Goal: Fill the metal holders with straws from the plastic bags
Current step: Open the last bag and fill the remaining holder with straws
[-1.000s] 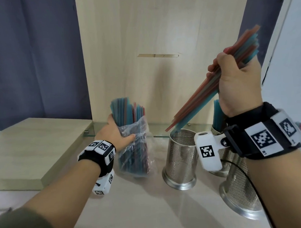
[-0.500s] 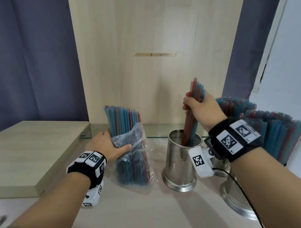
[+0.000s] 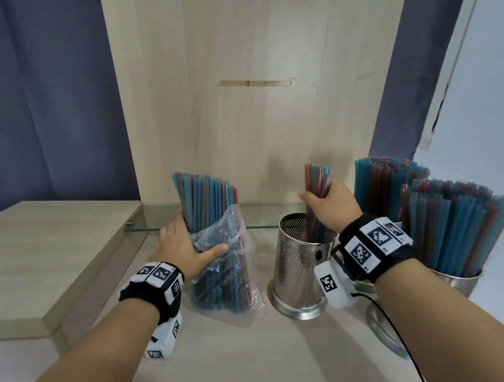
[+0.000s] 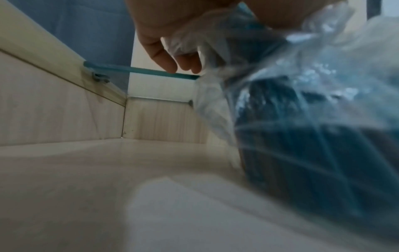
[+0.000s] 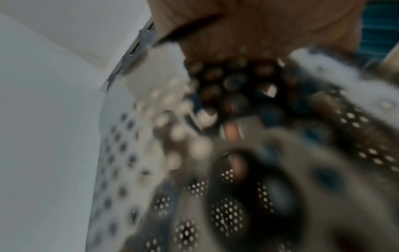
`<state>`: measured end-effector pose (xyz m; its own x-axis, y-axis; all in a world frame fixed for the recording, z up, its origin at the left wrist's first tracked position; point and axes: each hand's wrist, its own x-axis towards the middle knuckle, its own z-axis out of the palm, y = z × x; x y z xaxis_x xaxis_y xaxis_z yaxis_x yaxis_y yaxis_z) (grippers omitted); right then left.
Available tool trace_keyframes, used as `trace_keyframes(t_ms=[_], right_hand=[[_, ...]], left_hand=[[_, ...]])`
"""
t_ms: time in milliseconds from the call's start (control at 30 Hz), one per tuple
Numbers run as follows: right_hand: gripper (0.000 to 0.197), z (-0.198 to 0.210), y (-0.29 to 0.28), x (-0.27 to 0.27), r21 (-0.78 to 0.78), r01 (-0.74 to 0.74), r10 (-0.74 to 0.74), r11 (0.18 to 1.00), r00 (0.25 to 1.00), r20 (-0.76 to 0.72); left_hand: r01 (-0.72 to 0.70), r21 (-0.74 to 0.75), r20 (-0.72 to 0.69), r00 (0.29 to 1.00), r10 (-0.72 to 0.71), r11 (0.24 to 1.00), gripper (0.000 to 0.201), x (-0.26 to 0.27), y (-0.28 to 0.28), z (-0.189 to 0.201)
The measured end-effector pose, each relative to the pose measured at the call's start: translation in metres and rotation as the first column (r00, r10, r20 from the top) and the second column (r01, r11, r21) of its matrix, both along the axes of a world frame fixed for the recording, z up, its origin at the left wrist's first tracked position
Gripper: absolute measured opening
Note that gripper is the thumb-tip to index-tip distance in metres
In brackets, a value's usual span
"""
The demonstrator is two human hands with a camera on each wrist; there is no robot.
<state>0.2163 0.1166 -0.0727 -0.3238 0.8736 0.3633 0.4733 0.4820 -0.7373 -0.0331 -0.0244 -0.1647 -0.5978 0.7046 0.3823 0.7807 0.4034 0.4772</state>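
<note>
Perforated metal holder (image 3: 300,263) receives a red-and-blue straw bundle (image 3: 317,185) gripped by right hand (image 3: 330,205) fingers; left hand (image 3: 181,244) fingers clasp the clear plastic straw bag (image 3: 222,266).

Straws (image 3: 316,185) in right hand (image 3: 330,208): red and blue. Holder (image 3: 297,263) below it: silver, perforated dot pattern. Bag (image 3: 222,266) in left hand (image 3: 180,244): clear; contents blue and red. Bench (image 3: 250,351): pale wood grain.

The pale countertop (image 3: 279,358) bears a plastic bag of straws (image 3: 222,266) and perforated metal holders (image 3: 299,269).
</note>
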Motion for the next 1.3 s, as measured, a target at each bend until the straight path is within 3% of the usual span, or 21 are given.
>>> trace_keyframes(t_ms=[133, 233, 300, 333, 533, 633, 733, 800, 900, 967, 1033, 1067, 1167, 1300], right_hand=[[0.038, -0.01, -0.001, 0.007, -0.148, -0.042, 0.033, 0.988, 0.997, -0.068], [0.051, -0.02, -0.01, 0.013, -0.165, -0.165, 0.122, 0.972, 0.963, -0.242], [0.046, -0.03, -0.025, 0.016, -0.148, -0.251, 0.202, 0.957, 0.937, -0.285], [0.052, -0.036, -0.031, 0.018, -0.138, -0.264, 0.218, 0.955, 0.934, -0.283], [0.141, -0.055, -0.028, 0.016, -0.003, -0.042, 0.042, 0.999, 0.996, -0.08], [0.157, -0.042, -0.029, 0.008, -0.022, -0.025, 0.026, 0.999, 0.999, 0.038], [0.152, -0.013, -0.026, -0.002, -0.149, -0.026, 0.047, 0.989, 0.99, 0.135], [0.137, 0.012, -0.031, -0.005, -0.186, -0.012, 0.061, 0.983, 0.964, 0.26], [0.135, 0.038, -0.049, -0.004, -0.087, 0.019, 0.016, 0.996, 0.921, 0.388], [0.133, 0.044, -0.071, -0.004, 0.13, 0.005, -0.045, 0.992, 0.948, 0.314], [0.117, 0.045, -0.098, -0.01, 0.265, -0.121, 0.072, 0.957, 0.98, 0.187], [0.105, 0.043, -0.109, -0.018, 0.259, -0.208, 0.172, 0.943, 0.973, 0.156], [0.07, 0.029, -0.117, -0.066, 0.07, -0.416, 0.4, 0.907, 0.901, 0.168], [0.064, -0.002, -0.078, -0.132, -0.156, -0.259, 0.278, 0.953, 0.953, 0.121]], left_hand=[[0.024, 0.05, 0.039, 0.999, -0.026, 0.998, 0.124, 0.001, 0.004, -0.005], [0.036, 0.068, 0.061, 0.997, -0.041, 0.997, 0.123, 0.0, 0.007, -0.007], [0.037, 0.073, 0.06, 0.997, -0.041, 0.997, 0.121, -0.001, 0.006, -0.008], [0.039, 0.074, 0.061, 0.997, -0.043, 0.996, 0.12, -0.002, 0.006, -0.008], [0.038, 0.1, 0.067, 0.997, -0.045, 0.994, 0.112, -0.002, 0.009, -0.01], [0.03, 0.099, 0.081, 0.996, -0.038, 0.995, 0.112, -0.004, 0.009, -0.012], [0.034, 0.105, 0.087, 0.995, -0.043, 0.994, 0.112, -0.003, 0.009, -0.011], [0.03, 0.102, 0.083, 0.996, -0.039, 0.994, 0.11, 0.0, 0.008, -0.009], [0.034, 0.11, 0.075, 0.996, -0.043, 0.993, 0.109, 0.003, 0.008, -0.008], [0.04, 0.123, 0.073, 0.996, -0.05, 0.992, 0.11, 0.002, 0.008, -0.008], [0.048, 0.138, 0.091, 0.994, -0.061, 0.989, 0.113, -0.002, 0.009, -0.01], [0.057, 0.148, 0.102, 0.992, -0.072, 0.987, 0.113, -0.003, 0.009, -0.011], [0.098, 0.185, 0.074, 0.991, -0.114, 0.978, 0.117, -0.008, 0.01, -0.016], [0.076, 0.164, 0.106, 0.99, -0.095, 0.983, 0.124, -0.003, 0.007, -0.012]])
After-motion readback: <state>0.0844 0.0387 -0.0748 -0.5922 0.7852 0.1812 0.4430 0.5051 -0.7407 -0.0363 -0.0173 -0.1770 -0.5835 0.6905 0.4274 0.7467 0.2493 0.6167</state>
